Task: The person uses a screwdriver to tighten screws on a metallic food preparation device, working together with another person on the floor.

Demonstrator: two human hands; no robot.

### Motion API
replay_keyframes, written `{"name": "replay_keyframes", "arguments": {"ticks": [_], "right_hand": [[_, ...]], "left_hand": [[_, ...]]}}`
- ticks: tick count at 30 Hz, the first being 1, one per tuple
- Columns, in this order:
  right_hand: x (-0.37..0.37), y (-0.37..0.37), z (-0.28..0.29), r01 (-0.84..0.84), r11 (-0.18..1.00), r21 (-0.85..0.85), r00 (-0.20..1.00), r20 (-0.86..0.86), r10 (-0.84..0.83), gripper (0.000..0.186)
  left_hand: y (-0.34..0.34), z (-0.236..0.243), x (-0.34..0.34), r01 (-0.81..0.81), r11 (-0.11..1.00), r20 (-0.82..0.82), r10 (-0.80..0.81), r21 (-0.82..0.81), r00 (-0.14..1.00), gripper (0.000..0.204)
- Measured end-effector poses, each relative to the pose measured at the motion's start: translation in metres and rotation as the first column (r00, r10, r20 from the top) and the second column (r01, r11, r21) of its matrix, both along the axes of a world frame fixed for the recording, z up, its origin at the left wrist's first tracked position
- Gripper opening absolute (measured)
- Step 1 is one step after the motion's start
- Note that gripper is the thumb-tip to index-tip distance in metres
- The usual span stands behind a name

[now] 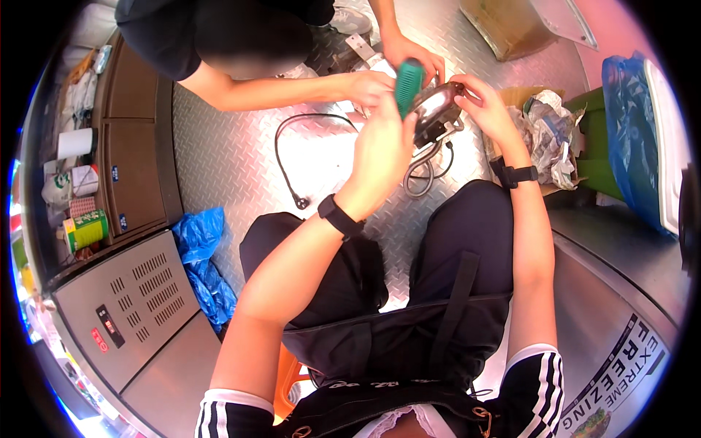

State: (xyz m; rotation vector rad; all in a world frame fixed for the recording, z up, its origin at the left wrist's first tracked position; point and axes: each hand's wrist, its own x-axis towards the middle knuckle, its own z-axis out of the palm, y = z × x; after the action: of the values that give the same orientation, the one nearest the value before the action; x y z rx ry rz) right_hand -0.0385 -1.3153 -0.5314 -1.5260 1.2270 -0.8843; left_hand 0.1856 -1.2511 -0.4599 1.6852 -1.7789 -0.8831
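Ahead of my knees is a dark, glossy rounded appliance part (436, 108) with a metal bracket on its underside; I cannot make out its exact kind. My left hand (385, 142) is closed at its near left side, around the lower end of a green ribbed handle (410, 84) that points up and away. What the handle belongs to is hidden. With bent fingers, my right hand (485, 109) grips the far right edge of the dark part. A co-worker's two hands (371, 89) are close by, at the far side of the same work.
A black power cord (277, 150) with a plug and a grey hose (415, 191) lie on the patterned metal floor (219, 124). Crumpled paper (551, 135) fills a box at right. Blue plastic (201, 248) lies by the steel cabinet (131, 299). A carton (504, 25) stands far right.
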Motion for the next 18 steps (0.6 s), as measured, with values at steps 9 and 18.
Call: {"name": "replay_keyframes", "arguments": {"ticks": [9,18], "right_hand": [[0.001,0.000,0.004,-0.030,0.999,0.032,1.000,0.005,0.029,0.031],[0.003,0.000,0.008,-0.030,0.999,0.036,0.999,-0.014,0.031,0.033]], "left_hand": [[0.016,0.005,-0.007,0.376,0.886,0.157,-0.345,-0.271,0.925,0.024],[0.020,-0.005,-0.008,0.410,0.910,0.048,-0.408,-0.066,0.912,0.024]]}}
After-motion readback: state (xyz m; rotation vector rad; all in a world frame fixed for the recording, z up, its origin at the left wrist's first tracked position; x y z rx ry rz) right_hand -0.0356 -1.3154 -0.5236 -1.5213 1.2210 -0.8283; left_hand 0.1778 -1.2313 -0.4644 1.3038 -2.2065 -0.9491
